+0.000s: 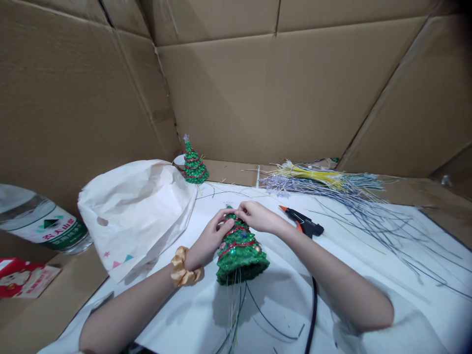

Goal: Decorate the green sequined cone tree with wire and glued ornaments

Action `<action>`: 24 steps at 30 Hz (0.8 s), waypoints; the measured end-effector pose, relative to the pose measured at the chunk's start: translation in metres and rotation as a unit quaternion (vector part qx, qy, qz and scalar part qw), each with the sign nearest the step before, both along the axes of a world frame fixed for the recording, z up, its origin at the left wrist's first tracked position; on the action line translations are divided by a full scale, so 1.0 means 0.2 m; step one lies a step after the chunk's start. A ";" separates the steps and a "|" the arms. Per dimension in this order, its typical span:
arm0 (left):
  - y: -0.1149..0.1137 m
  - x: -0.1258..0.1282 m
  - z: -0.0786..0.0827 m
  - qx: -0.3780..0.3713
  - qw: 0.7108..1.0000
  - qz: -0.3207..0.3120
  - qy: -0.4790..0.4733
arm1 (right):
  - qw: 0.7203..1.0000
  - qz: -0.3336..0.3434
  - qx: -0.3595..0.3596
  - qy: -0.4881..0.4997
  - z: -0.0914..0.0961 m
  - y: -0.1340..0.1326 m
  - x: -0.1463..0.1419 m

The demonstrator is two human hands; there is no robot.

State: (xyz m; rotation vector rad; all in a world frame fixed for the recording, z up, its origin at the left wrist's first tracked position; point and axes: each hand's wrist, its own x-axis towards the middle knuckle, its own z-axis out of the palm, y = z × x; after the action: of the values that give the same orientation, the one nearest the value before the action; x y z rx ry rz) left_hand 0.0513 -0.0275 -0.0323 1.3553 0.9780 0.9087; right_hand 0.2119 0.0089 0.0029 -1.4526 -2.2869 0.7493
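Note:
A small green Christmas tree (241,255) with red trim and tiny ornaments leans over the white tabletop, its wide base towards me. Several thin wires (236,305) trail out from under that base. My left hand (217,230) is wrapped round the tree's upper left side, thumb against the front. Close to the tip, my right hand (254,215) has its fingers pinched together; what lies between them is too small to make out. A pale star (228,204) shows just beyond my fingers at the top of the tree.
Behind stands a second decorated tree (195,164). A white plastic bag (136,211) and a large water bottle (44,221) are at left. To the right lie a black-and-orange glue gun (304,221) with its cord, and bundles of wires (313,177). Cardboard walls (250,98) surround the table.

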 end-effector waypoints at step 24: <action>0.01 -0.01 -0.01 0.027 0.999 -0.017 0.013 | 0.995 -0.041 0.026 0.084 -0.03 -0.03 0.01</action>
State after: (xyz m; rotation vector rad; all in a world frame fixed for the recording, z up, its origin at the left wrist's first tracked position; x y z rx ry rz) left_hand 0.0492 -0.0249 -0.0340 1.4282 0.9524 0.8997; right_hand 0.2143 0.0023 -0.0027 -1.3947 -2.0928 0.7525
